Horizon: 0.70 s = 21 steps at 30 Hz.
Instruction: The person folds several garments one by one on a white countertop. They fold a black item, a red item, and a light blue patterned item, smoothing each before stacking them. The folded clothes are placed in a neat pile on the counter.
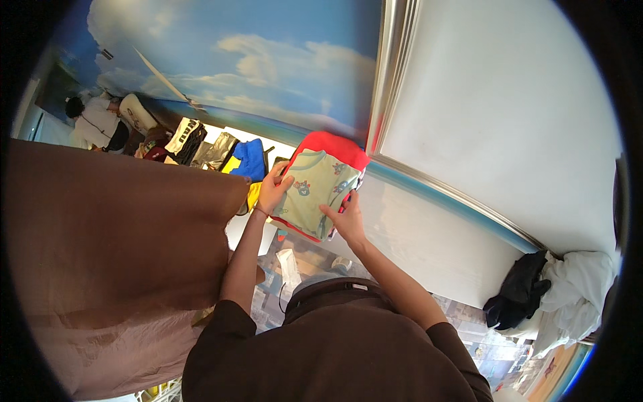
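Both forearms rise from the lower edge, bare below dark sleeves, converging upward toward mid-frame. Left hand (pixel 272 191): fingers wrapped over the left edge of a folded pale green shirt (pixel 315 191), clasping it. Right hand (pixel 346 218): fingers closed on the shirt's lower right edge, thumb on top. Shirt is held up in the air between the hands, with a red garment (pixel 335 144) directly behind it. Left of the arms: brown cloth (pixel 114 254). Beyond: blue garment (pixel 251 159) among a row of clothes. Far right: white bundle (pixel 569 295) with black garment (pixel 519 291). Far left: another person (pixel 97 124).
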Each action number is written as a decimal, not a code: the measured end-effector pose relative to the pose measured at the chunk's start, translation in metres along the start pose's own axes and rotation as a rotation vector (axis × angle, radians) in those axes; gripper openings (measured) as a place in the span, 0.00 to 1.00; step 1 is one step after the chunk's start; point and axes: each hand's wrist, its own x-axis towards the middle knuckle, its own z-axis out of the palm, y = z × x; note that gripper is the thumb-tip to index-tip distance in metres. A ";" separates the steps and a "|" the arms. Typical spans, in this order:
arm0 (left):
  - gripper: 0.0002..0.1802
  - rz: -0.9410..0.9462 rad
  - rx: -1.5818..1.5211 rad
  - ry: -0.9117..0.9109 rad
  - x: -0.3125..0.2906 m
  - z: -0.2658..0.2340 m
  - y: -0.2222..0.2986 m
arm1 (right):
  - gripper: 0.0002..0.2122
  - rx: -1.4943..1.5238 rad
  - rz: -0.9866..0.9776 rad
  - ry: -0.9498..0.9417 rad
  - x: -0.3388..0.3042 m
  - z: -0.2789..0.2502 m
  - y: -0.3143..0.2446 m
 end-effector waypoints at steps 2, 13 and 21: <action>0.29 0.013 -0.021 0.008 0.003 -0.001 0.019 | 0.40 0.084 -0.089 0.027 0.001 0.004 -0.004; 0.28 0.536 0.773 0.043 -0.021 0.027 0.036 | 0.27 -0.115 -0.088 0.272 -0.003 0.006 -0.022; 0.46 0.528 1.180 -0.245 -0.028 0.079 0.020 | 0.17 -0.072 -0.092 0.237 0.073 -0.019 0.033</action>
